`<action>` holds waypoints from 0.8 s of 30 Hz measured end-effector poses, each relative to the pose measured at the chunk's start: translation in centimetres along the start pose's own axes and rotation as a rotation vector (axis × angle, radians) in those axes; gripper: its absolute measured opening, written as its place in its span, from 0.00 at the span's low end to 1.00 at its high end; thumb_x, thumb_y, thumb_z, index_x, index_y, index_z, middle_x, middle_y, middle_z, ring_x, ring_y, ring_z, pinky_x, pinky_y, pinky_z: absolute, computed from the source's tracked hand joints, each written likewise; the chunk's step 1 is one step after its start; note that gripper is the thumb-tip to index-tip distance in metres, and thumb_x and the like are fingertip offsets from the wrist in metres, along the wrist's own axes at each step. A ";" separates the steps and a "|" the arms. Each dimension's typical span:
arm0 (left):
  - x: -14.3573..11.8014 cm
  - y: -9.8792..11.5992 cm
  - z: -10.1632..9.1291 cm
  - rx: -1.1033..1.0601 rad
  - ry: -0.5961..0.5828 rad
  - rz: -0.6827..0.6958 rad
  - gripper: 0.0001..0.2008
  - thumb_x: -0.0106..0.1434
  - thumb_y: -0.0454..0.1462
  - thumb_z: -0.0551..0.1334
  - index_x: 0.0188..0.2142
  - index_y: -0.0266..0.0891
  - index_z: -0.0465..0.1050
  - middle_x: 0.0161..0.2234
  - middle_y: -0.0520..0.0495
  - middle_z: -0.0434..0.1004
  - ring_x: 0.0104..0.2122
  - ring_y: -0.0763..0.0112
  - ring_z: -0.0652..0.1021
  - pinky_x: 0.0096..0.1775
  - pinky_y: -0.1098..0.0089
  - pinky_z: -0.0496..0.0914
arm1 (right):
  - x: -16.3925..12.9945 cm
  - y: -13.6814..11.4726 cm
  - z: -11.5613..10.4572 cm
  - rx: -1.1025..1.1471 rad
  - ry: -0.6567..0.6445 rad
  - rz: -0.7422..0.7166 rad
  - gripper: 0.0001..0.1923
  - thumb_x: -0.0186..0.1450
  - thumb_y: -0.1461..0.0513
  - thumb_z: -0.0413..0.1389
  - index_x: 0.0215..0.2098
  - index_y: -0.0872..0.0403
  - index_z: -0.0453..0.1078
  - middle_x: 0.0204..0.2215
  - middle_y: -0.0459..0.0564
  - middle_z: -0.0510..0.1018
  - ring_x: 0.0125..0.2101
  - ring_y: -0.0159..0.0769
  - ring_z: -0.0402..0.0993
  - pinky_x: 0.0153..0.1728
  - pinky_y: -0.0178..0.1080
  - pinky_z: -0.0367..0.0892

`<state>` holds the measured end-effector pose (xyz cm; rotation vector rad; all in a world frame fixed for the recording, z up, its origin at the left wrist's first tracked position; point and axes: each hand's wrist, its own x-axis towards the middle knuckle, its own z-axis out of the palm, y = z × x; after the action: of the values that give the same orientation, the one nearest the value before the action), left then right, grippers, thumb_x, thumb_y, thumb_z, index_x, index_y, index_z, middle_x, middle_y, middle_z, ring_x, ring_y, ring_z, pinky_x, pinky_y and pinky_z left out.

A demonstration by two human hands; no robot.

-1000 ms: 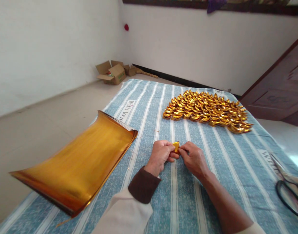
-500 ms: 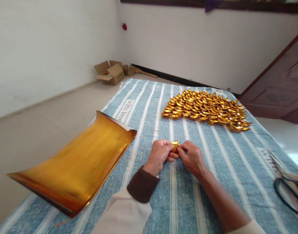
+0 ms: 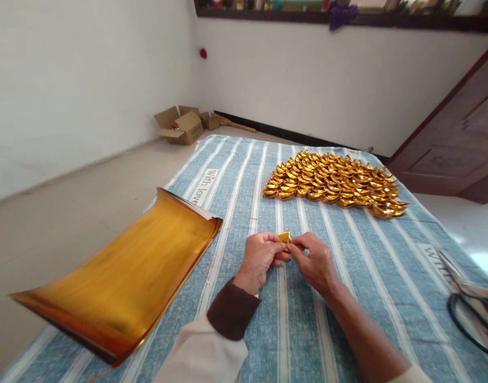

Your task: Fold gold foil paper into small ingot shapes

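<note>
Over the striped bed point(image 3: 347, 298), with gold sheets point(image 3: 124, 290) to my left and folded ingots point(image 3: 334, 183) ahead, my left hand point(image 3: 262, 258) and right hand point(image 3: 316, 263) together pinch a foil piece point(image 3: 284, 237) between their fingertips.

Both hands, left hand point(image 3: 260, 259) and right hand point(image 3: 316, 263), meet fingertip to fingertip, pinching.
</note>
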<state>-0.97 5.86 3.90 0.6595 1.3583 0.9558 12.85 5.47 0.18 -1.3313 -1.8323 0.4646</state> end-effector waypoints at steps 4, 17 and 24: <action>0.3 0.3 -0.8 -0.131 -0.047 -0.015 0.07 0.58 0.23 0.61 0.28 0.33 0.67 0.19 0.50 0.74 0.16 0.79 0.74 0.15 0.83 0.62 | 0.1 0.4 -0.6 0.192 -0.019 -0.044 0.08 0.60 0.60 0.60 0.39 0.52 0.73 0.31 0.48 0.77 0.32 0.35 0.72 0.35 0.39 0.67; 0.8 0.2 -1.4 -0.332 -0.158 -0.125 0.08 0.58 0.22 0.60 0.28 0.33 0.69 0.18 0.50 0.75 0.16 0.79 0.75 0.14 0.84 0.60 | 0.0 -0.5 -0.6 0.343 0.053 -0.011 0.10 0.61 0.62 0.60 0.41 0.51 0.77 0.28 0.47 0.79 0.29 0.33 0.74 0.32 0.36 0.70; 0.8 0.3 -1.5 -0.387 -0.195 -0.155 0.08 0.58 0.22 0.60 0.27 0.33 0.70 0.18 0.50 0.75 0.17 0.78 0.76 0.14 0.84 0.61 | 0.0 -0.9 -0.7 0.408 0.084 0.058 0.09 0.59 0.62 0.61 0.38 0.48 0.79 0.28 0.46 0.80 0.28 0.33 0.75 0.29 0.35 0.68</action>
<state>-2.51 6.49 3.59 0.3373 0.9995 0.9675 12.83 5.01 1.18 -1.1053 -1.5312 0.7568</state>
